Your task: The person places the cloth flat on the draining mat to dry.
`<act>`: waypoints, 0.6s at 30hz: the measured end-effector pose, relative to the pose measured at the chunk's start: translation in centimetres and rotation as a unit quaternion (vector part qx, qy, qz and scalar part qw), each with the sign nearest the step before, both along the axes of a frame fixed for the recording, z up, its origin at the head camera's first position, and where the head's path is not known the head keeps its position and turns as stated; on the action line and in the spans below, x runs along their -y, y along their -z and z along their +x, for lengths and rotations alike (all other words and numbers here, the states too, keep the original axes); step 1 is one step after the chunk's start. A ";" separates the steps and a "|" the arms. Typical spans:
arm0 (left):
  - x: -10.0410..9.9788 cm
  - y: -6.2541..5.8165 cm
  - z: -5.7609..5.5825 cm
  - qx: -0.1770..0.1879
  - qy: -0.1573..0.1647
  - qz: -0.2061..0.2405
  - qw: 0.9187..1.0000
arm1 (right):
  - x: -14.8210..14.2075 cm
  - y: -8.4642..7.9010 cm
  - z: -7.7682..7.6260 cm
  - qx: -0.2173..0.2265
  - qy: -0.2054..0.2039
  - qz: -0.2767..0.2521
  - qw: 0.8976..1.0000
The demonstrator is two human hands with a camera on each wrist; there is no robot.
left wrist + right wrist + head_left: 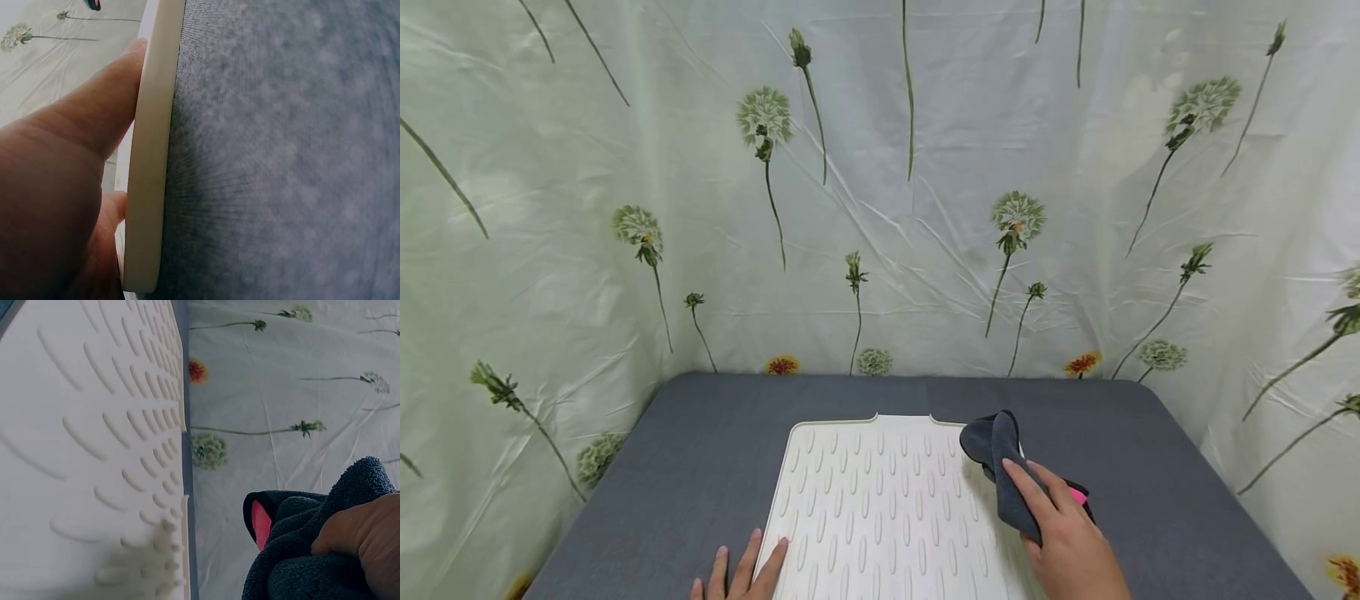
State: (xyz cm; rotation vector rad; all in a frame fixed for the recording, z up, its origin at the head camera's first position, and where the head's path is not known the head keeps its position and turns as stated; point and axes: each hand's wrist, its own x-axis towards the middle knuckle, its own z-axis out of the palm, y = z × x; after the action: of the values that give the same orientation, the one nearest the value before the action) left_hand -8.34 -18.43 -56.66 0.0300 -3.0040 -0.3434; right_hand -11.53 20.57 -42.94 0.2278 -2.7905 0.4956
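Note:
A white ridged board (880,500), with rows of raised oval bumps and a notched far edge, lies on the grey surface. My left hand (741,571) is at its left edge, fingers spread; in the left wrist view the thumb (115,94) lies against the board's pale rim (153,144). My right hand (1071,533) grips a bunched dark blue-grey cloth (1011,467) over the board's far right corner. In the right wrist view, fingers press into the fluffy cloth (312,544), which shows a black border and a pink patch, and a shadow falls on the bumps.
The grey padded tabletop (700,450) extends around the board, with rounded far corners. Behind and to both sides hangs a pale curtain (880,208) printed with dandelions, meeting the table's far edge.

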 end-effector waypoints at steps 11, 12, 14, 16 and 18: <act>0.0 0.5 -0.1 -0.022 -0.001 0.008 1.000 | 2.2 0.2 -0.4 -0.029 -0.012 0.004 1.000; 0.0 0.6 0.0 -0.024 -0.001 0.011 1.000 | 2.3 0.3 -0.4 -0.029 -0.014 0.007 0.999; 0.0 0.7 0.0 -0.029 -0.002 0.011 1.000 | 2.7 0.6 -0.6 -0.028 -0.018 0.010 0.999; 0.1 0.8 0.0 -0.032 -0.001 0.011 0.999 | 3.0 0.9 -0.8 -0.017 -0.019 0.014 1.000; 0.0 0.8 0.1 -0.033 -0.001 0.011 0.999 | 3.3 1.1 -0.9 0.000 -0.020 0.014 1.000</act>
State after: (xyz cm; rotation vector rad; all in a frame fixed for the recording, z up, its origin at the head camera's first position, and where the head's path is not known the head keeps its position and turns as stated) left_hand -8.28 -18.48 -57.45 0.0235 -2.9344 -0.3693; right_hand -12.47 17.31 -44.08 0.2897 -2.7994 0.4647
